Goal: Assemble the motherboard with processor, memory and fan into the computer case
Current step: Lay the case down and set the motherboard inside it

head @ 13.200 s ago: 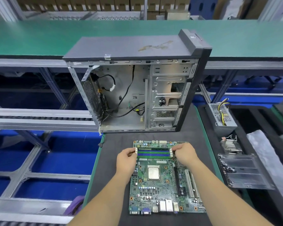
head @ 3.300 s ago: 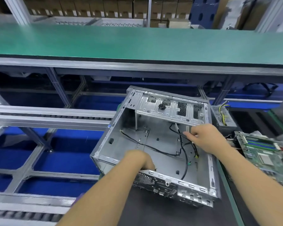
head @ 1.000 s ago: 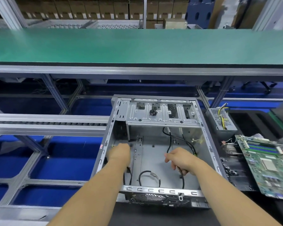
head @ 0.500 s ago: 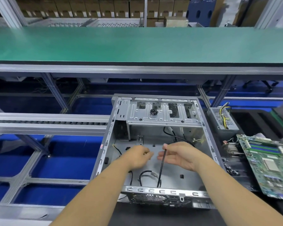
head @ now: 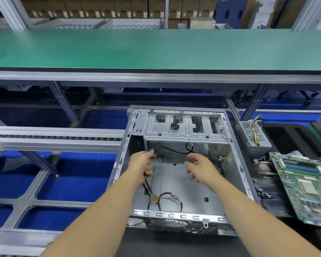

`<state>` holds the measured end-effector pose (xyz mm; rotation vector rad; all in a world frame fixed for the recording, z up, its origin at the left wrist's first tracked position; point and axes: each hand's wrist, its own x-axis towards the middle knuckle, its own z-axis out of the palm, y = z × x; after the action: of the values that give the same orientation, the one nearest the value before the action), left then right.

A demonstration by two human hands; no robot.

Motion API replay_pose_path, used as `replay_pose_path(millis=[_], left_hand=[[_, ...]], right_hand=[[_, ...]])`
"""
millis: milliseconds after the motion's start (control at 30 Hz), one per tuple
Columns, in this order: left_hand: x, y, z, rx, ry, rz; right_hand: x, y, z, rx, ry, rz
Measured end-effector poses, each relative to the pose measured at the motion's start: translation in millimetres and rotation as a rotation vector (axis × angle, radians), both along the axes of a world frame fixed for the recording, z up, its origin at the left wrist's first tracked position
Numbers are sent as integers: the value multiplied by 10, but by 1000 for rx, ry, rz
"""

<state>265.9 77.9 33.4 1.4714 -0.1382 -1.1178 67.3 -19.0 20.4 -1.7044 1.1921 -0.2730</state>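
The left hand (head: 142, 165) has swept the thin black cable (head: 171, 150) toward the open grey metal case's (head: 237, 164) wall; right hand (head: 202, 167) released, floor nearly clear for the green motherboard (head: 304, 188).

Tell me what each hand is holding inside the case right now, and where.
The left hand grips a black cable near its left end, at the case's left wall. The right hand holds nothing; its fingers are spread and loosely curled.
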Motion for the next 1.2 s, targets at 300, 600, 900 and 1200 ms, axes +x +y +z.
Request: replay_pose_path(millis=[300, 600, 900, 1200], left_hand=[[-71, -144, 68, -273, 331, 236], [-71, -216, -88, 110, -1, 78], [-74, -454, -52, -64, 358, 260], [-141, -645, -228, 41, -133, -71]], right_hand=[[213, 80, 206, 226, -9, 216], [244, -10, 151, -569, 631, 422], [218, 4, 120, -580, 429, 170], [36, -149, 86, -375, 450, -222]])
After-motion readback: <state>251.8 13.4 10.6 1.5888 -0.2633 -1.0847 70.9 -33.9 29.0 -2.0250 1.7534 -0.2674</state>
